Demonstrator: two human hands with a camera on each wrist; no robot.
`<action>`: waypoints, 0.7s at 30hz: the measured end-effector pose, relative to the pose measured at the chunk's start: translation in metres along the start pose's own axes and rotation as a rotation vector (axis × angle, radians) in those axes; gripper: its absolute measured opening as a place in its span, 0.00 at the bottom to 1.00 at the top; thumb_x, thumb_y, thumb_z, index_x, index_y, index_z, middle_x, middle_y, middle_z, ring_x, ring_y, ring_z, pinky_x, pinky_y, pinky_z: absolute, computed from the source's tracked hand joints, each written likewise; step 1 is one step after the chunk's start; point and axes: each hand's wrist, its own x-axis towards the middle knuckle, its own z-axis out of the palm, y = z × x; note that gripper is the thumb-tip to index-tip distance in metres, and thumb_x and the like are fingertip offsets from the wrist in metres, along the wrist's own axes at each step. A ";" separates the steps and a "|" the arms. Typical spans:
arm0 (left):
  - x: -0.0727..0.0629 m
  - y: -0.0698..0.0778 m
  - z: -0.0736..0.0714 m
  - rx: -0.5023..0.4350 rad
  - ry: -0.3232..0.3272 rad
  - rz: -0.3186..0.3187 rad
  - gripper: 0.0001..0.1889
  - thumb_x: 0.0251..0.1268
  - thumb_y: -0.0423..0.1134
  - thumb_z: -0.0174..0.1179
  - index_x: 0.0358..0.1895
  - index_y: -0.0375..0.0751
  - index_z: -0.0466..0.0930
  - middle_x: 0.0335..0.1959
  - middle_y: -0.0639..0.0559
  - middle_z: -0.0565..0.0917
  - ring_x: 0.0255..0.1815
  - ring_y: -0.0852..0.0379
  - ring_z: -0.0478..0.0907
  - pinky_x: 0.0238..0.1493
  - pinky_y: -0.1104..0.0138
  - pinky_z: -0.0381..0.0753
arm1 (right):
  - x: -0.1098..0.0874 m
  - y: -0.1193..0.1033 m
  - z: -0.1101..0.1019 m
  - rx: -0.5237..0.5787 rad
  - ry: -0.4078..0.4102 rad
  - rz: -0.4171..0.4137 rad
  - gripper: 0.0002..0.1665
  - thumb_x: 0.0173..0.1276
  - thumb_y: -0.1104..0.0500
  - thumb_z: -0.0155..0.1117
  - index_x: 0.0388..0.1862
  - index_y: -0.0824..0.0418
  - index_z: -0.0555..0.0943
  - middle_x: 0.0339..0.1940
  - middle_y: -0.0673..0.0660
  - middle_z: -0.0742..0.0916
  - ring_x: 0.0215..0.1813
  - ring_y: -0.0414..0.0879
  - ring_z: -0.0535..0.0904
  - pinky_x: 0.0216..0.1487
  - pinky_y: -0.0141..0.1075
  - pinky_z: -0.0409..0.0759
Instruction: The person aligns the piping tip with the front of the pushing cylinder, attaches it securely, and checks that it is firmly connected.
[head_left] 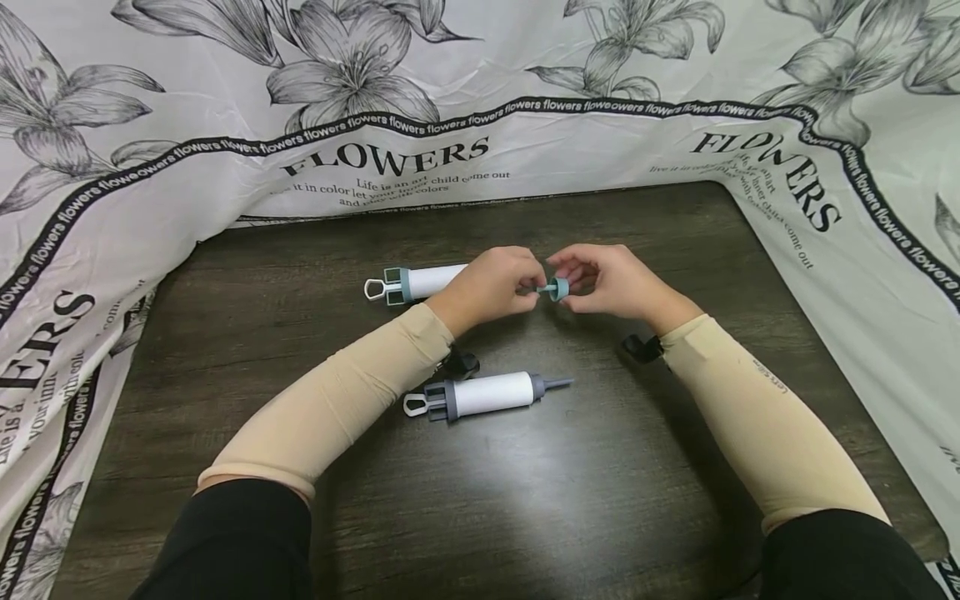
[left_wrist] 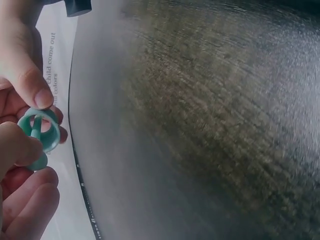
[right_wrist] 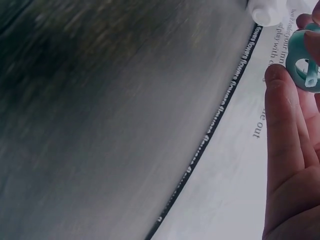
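My left hand [head_left: 501,282] pinches a slim teal nozzle [left_wrist: 36,127] between thumb and fingers. Opposite it, my right hand [head_left: 611,279] grips a teal ring-shaped cap [head_left: 558,289] by its rim. In the left wrist view the nozzle's narrow end overlaps the ring's opening, and its rounded wider end sits by the left fingers. Seen from the right wrist, the hollow nozzle tip [right_wrist: 311,77] shows inside the ring. Behind the left hand lies a white syringe-like tube with teal fittings [head_left: 435,282], its front end hidden in the head view.
A second white tube with grey fittings [head_left: 491,394] and a grey nozzle lies nearer on the dark wooden table [head_left: 525,500], its loop handle at left. Flower-printed white cloth [head_left: 420,167] rises along the table's back and sides.
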 end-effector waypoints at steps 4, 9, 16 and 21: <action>0.000 0.000 0.004 -0.020 0.003 0.014 0.06 0.63 0.27 0.69 0.41 0.36 0.89 0.40 0.48 0.87 0.42 0.57 0.86 0.47 0.73 0.82 | -0.001 -0.002 0.000 0.007 -0.004 -0.001 0.34 0.62 0.71 0.78 0.67 0.67 0.81 0.48 0.58 0.89 0.47 0.50 0.89 0.51 0.43 0.88; 0.000 0.002 0.008 -0.025 -0.002 0.001 0.07 0.63 0.26 0.69 0.43 0.36 0.85 0.40 0.47 0.86 0.42 0.56 0.86 0.47 0.74 0.81 | 0.001 -0.003 0.002 -0.001 -0.013 -0.023 0.32 0.62 0.70 0.79 0.66 0.62 0.82 0.48 0.54 0.89 0.48 0.47 0.88 0.52 0.40 0.87; 0.002 0.002 0.011 -0.007 -0.010 -0.010 0.08 0.64 0.28 0.69 0.43 0.38 0.82 0.40 0.49 0.84 0.42 0.56 0.83 0.47 0.72 0.80 | 0.003 -0.004 0.003 -0.006 -0.013 -0.045 0.30 0.62 0.70 0.79 0.64 0.61 0.83 0.47 0.52 0.89 0.48 0.45 0.88 0.53 0.39 0.87; 0.001 0.003 0.010 -0.018 0.012 -0.005 0.08 0.65 0.29 0.71 0.43 0.37 0.82 0.40 0.49 0.84 0.42 0.57 0.81 0.47 0.72 0.80 | 0.003 -0.008 0.001 -0.014 -0.014 -0.049 0.30 0.62 0.71 0.79 0.64 0.62 0.83 0.46 0.52 0.90 0.48 0.45 0.88 0.52 0.39 0.87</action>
